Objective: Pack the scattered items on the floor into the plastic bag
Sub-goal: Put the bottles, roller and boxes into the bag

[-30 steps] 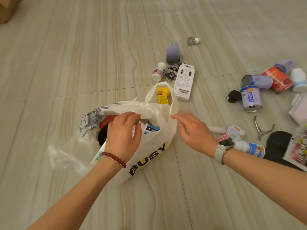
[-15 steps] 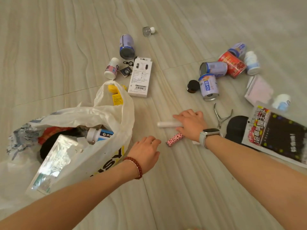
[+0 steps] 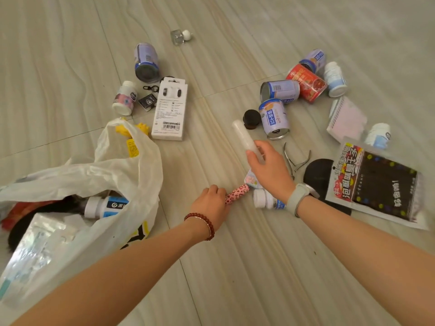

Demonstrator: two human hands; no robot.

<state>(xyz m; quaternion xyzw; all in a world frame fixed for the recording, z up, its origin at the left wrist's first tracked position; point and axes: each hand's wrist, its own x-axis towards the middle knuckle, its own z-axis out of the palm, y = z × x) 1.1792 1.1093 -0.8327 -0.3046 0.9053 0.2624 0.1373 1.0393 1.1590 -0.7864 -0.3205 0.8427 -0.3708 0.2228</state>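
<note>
Since half a second before, the right hand (image 3: pixel 270 168) had lifted the white tube (image 3: pixel 244 137) off the floor, its grip pinching the tube's near end. Left of it, the left hand (image 3: pixel 209 203) curled its grip around the pink spotted tube (image 3: pixel 237 192), which lay on the floor right of the open plastic bag (image 3: pixel 131 165).

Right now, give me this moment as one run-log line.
left hand: grips pink patterned tube on floor | right hand: holds white tube lifted | plastic bag: open, partly filled | cans, bottles unpacked
</note>
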